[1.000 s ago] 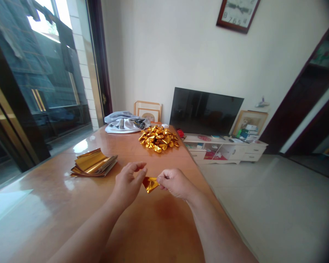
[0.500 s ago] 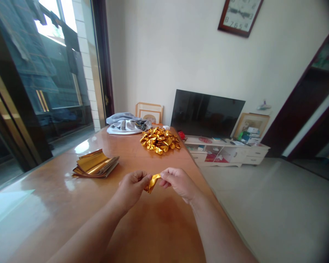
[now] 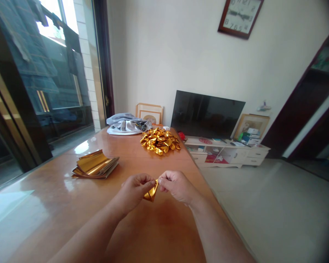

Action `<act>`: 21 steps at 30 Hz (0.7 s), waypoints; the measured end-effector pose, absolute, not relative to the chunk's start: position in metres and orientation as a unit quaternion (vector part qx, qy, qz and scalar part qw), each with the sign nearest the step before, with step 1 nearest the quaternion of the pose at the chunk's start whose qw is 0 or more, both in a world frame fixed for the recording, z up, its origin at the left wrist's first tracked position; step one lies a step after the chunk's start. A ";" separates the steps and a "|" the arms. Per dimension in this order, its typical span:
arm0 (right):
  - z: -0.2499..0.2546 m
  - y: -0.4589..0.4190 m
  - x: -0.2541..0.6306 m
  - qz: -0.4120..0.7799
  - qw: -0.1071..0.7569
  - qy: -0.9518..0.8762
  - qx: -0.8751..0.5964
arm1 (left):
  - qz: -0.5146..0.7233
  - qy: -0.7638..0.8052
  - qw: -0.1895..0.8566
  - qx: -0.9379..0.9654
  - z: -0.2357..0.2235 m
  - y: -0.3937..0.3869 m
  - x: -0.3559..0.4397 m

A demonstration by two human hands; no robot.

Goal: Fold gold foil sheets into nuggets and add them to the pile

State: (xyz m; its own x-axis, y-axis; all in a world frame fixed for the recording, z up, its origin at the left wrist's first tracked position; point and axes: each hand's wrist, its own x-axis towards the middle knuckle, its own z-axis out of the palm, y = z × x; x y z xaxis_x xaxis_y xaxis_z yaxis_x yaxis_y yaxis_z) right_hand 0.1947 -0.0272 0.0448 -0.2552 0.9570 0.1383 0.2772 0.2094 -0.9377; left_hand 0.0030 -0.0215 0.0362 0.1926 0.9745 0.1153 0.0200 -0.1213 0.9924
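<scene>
Between my two hands, above the wooden table (image 3: 164, 233), is a partly folded piece of gold foil paper (image 3: 151, 194). My left hand (image 3: 135, 190) pinches it from the left, thumb on top. The fingertips of my right hand (image 3: 175, 184) close on its upper right corner, right beside the left thumb. A stack of gold foil sheets (image 3: 95, 164), slightly curled, lies on the table to the left. Farther back on the right is a heap of folded gold foil pieces (image 3: 160, 141).
Crumpled grey and white cloth (image 3: 126, 124) lies at the table's far end, with picture frames (image 3: 149, 112) behind it. Past the table's right edge stand a television (image 3: 207, 115) and a low white cabinet (image 3: 235, 155). A glass door (image 3: 44, 91) is on the left.
My right hand has come closer to my left, and both have lowered slightly. The strip stretched between them has folded in, and more of the foil's flat face now shows below the left thumb.
</scene>
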 end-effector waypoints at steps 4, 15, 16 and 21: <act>0.048 -0.027 0.193 0.447 0.446 -0.630 -0.452 | 0.410 0.389 0.583 0.584 0.040 -0.021 0.001; 0.046 -0.033 0.175 0.298 0.502 -0.660 -0.474 | 0.460 0.472 0.414 0.628 0.036 -0.017 0.001; 0.045 -0.034 0.173 0.293 0.499 -0.662 -0.476 | 0.459 0.477 0.394 0.638 0.035 -0.017 0.001; 0.041 -0.033 0.170 0.265 0.498 -0.661 -0.495 | 0.459 0.488 0.334 0.663 0.034 -0.018 0.001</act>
State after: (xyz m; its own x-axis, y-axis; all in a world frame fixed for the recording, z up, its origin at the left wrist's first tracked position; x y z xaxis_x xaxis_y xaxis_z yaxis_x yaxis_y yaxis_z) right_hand 0.1704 -0.0332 0.0412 -0.0150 0.9178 0.3969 0.3908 0.3707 -0.8425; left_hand 0.0007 -0.0176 0.0336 0.1026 0.9532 0.2843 0.3403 -0.3022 0.8904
